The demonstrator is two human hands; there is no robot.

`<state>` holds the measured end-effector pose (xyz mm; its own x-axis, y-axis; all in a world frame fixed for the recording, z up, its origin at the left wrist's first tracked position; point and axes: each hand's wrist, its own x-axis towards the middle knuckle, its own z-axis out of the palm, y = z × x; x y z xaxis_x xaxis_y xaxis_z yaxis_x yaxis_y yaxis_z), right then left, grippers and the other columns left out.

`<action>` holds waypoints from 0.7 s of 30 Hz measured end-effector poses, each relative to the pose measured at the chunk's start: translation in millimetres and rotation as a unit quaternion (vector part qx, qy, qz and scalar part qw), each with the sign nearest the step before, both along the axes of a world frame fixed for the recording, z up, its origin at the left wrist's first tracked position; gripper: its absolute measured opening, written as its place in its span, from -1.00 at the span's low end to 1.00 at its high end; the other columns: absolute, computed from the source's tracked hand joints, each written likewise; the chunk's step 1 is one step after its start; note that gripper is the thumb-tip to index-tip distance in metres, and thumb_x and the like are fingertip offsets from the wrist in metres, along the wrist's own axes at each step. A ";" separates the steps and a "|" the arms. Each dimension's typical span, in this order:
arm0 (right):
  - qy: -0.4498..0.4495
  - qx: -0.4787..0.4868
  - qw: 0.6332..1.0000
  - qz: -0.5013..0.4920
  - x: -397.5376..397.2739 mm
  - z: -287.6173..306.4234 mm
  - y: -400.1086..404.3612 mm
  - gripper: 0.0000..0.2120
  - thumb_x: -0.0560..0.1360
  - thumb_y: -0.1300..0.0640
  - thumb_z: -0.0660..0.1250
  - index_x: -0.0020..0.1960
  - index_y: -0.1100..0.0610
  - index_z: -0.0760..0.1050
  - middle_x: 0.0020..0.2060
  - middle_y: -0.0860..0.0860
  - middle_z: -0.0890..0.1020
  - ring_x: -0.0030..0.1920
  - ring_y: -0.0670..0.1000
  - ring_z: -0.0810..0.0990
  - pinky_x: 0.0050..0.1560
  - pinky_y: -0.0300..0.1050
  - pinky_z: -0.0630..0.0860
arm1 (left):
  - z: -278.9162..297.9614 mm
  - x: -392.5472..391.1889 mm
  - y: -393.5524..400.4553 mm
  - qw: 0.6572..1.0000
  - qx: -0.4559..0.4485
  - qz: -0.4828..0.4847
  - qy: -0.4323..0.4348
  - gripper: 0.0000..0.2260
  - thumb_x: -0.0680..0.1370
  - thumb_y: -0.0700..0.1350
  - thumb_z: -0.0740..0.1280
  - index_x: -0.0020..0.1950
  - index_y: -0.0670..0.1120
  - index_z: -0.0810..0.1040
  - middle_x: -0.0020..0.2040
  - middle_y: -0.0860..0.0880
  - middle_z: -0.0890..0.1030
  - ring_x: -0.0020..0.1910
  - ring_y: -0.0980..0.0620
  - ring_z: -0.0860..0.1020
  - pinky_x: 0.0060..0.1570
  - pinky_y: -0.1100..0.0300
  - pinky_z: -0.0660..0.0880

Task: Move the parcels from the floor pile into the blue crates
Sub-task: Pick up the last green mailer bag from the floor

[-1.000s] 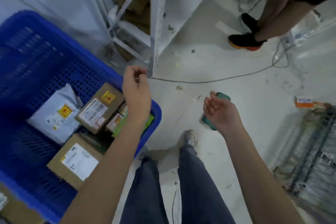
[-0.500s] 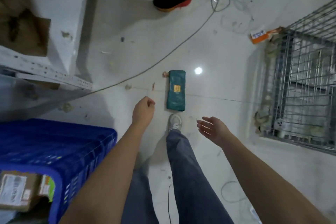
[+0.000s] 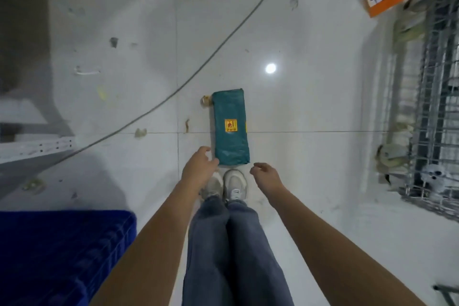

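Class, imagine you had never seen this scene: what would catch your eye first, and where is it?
First, the long teal plastic-wrapped parcel with a yellow sticker, lying flat on the white tiled floor just ahead of the person's pale shoes. Both bare hands reach toward its near end, the left hand beside its near left corner, the right hand just short of it, neither gripping. The blue plastic crate fills the lower left corner.

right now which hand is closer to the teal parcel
The left hand: its fingertips sit at the near left corner of the teal parcel. The right hand hangs open, apart from it.
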<state>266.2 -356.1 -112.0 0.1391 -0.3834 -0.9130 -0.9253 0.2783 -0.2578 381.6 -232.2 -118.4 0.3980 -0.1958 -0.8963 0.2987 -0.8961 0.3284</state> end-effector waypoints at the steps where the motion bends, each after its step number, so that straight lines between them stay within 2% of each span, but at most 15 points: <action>1: -0.004 -0.009 1.000 0.016 8.0 -20.8 -5.7 -0.63 0.53 0.18 0.22 0.32 0.23 0.41 0.18 0.16 0.56 0.07 0.09 0.50 0.09 -0.12 0.39 | -18.1 3.7 -6.9 1.000 -0.006 -0.005 0.000 -0.54 0.57 -0.03 0.24 0.45 -0.04 0.25 0.34 -0.13 0.45 0.24 -0.10 0.48 0.10 0.16 0.37; 4: -0.013 -0.036 0.998 0.041 27.2 -80.6 -24.6 -0.58 0.53 0.14 0.23 0.36 0.21 0.35 0.21 0.17 0.55 0.08 0.09 0.53 0.11 -0.08 0.45 | -75.4 13.1 -19.8 1.000 -0.012 -0.019 0.005 -0.48 0.55 -0.01 0.27 0.47 -0.06 0.22 0.37 -0.13 0.42 0.25 -0.11 0.47 0.09 0.13 0.39; 6: 0.002 -0.045 0.998 0.048 32.9 -119.9 -36.6 -0.52 0.52 0.10 0.24 0.41 0.20 0.30 0.27 0.17 0.50 0.20 0.14 0.51 0.18 -0.04 0.44 | -113.6 16.1 -24.7 1.000 -0.010 -0.003 0.020 -0.46 0.54 -0.01 0.29 0.48 -0.08 0.20 0.39 -0.14 0.40 0.27 -0.12 0.46 0.12 0.12 0.38; 8: 0.013 -0.041 0.998 0.045 33.8 -155.9 -44.4 -0.47 0.51 0.08 0.27 0.43 0.18 0.26 0.33 0.17 0.45 0.27 0.16 0.47 0.16 -0.08 0.41 | -148.1 16.0 -27.6 0.998 -0.012 0.030 0.044 -0.45 0.54 -0.02 0.30 0.47 -0.09 0.21 0.39 -0.14 0.40 0.23 -0.10 0.47 0.10 0.14 0.38; 10: 0.014 -0.032 0.998 0.056 32.6 -189.7 -47.9 -0.42 0.50 0.08 0.29 0.45 0.18 0.22 0.36 0.17 0.40 0.30 0.17 0.45 0.19 -0.06 0.41 | -179.5 13.7 -28.2 0.996 -0.018 0.061 0.063 -0.45 0.53 -0.05 0.32 0.47 -0.09 0.20 0.38 -0.12 0.41 0.07 -0.02 0.45 0.01 0.16 0.41; 13: 0.023 -0.014 0.997 0.072 26.4 -229.9 -47.3 -0.38 0.49 0.10 0.31 0.48 0.19 0.16 0.40 0.18 0.36 0.34 0.19 0.41 0.30 0.06 0.42 | -218.7 8.7 -27.2 0.989 -0.036 0.113 0.092 -0.45 0.53 -0.10 0.32 0.48 -0.06 0.20 0.30 -0.06 0.45 -0.05 0.10 0.40 -0.23 0.28 0.41; 16: 0.019 -0.010 0.997 0.078 21.9 -257.7 -40.6 -0.32 0.46 0.07 0.36 0.46 0.22 0.14 0.37 0.19 0.38 0.32 0.22 0.41 0.30 0.16 0.42 | -243.6 3.8 -27.6 0.983 -0.072 0.143 0.093 -0.58 0.54 -0.17 0.31 0.38 -0.03 0.32 0.06 0.07 0.48 -0.17 0.20 0.47 -0.30 0.34 0.37; 18: 0.010 -0.032 0.995 0.093 21.8 -266.7 -35.1 -0.35 0.42 0.04 0.40 0.38 0.22 0.23 0.28 0.19 0.45 0.28 0.23 0.44 0.27 0.18 0.44 | -252.3 0.2 -29.9 0.977 -0.101 0.163 0.092 -0.72 0.54 -0.23 0.28 0.22 -0.01 0.43 0.00 0.08 0.54 -0.11 0.15 0.57 -0.22 0.32 0.46; 21: -0.012 -0.024 0.998 0.065 18.6 -270.2 -28.0 -0.36 0.38 0.03 0.44 0.35 0.20 0.27 0.23 0.15 0.48 0.23 0.18 0.48 0.23 0.14 0.47 | -254.9 -5.0 -32.1 0.969 -0.107 0.201 0.093 -0.82 0.54 -0.22 0.28 0.09 0.00 0.45 -0.04 0.08 0.59 -0.17 0.21 0.57 -0.27 0.37 0.49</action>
<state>284.8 -384.1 -382.2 0.2122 -0.4042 -0.8897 -0.9459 0.1437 -0.2910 376.6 -264.3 -373.3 0.3169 -0.2480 -0.9154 0.6808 -0.6125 0.4017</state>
